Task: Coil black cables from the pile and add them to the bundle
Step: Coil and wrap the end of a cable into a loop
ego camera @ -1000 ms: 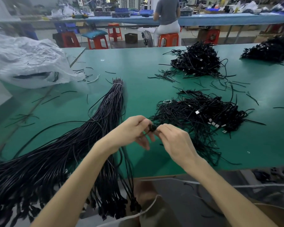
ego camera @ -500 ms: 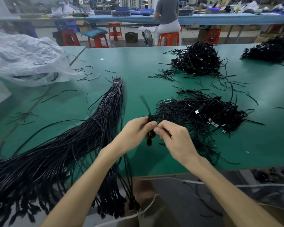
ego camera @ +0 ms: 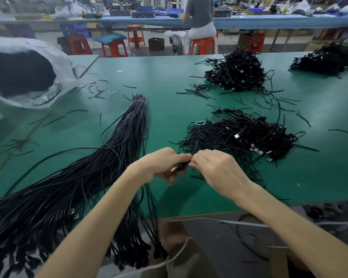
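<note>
Pinching cable (ego camera: 181, 165) between left hand (ego camera: 161, 165), right hand (ego camera: 215, 170) | pile (ego camera: 241, 135) just beyond grip

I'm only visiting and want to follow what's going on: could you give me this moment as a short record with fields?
Surface: green table
Left hand: grips a small coiled cable
Right hand: pinches the same coiled cable
Long bundle: left of the hands, banded near its far end
Near pile: tangled black cables just beyond the hands
Bag: white plastic bag, far left
</note>
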Available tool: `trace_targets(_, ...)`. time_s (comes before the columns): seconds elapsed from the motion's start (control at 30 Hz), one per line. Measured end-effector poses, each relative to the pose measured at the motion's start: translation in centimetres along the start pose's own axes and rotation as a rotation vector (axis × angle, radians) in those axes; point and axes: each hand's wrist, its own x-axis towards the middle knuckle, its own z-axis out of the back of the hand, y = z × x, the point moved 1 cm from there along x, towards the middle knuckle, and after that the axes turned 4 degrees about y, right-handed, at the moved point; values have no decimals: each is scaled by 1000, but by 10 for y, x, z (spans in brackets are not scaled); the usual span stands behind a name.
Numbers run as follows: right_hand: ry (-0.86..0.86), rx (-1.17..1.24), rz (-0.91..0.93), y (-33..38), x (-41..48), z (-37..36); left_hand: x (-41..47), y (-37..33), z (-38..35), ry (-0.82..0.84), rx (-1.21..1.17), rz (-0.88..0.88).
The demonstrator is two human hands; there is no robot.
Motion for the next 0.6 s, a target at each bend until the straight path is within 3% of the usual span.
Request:
trace_targets(0.13,20,457,-481,-20,3,7,2,5,1,-231,36,-67)
trace_targets(0.3,-175,571,-896,-91,16,19,-16,30,30,-639,823,227)
trace_targets(0.47,-254,744,-1226,-146,8,9,-15,45,28,-652,968,302)
trace_targets(0.6,-313,830,-1254,-148,0,-1,-11,44,34,-596,957,310)
